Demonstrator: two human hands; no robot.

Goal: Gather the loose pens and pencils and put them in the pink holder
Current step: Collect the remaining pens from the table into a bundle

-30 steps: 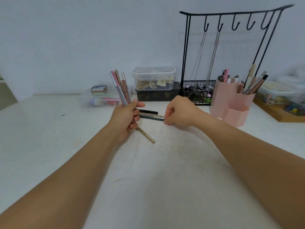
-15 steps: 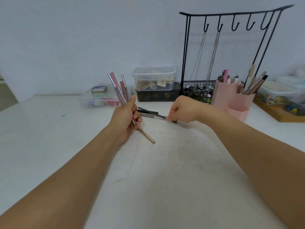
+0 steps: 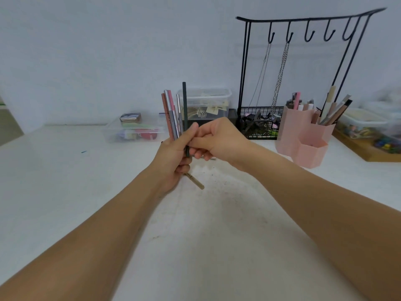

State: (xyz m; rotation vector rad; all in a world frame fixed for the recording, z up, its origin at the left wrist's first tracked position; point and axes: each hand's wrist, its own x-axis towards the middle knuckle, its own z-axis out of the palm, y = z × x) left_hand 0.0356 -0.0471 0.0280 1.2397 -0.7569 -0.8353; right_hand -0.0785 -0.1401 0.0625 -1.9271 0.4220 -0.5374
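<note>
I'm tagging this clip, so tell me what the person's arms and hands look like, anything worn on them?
Both forearms are bare as far as the frame shows: no sleeves in view. The left hand and right hand wear no gloves, and no rings, watch or bracelets show. Fingernails that show look short and unpainted.

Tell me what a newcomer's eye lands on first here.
Mid-frame, the left hand holds an upright bundle of pens, while the right hand pinches a dark green pencil against that grip. At right on the white table stands the pink holder, already stocked, before a black hook rack.
</note>
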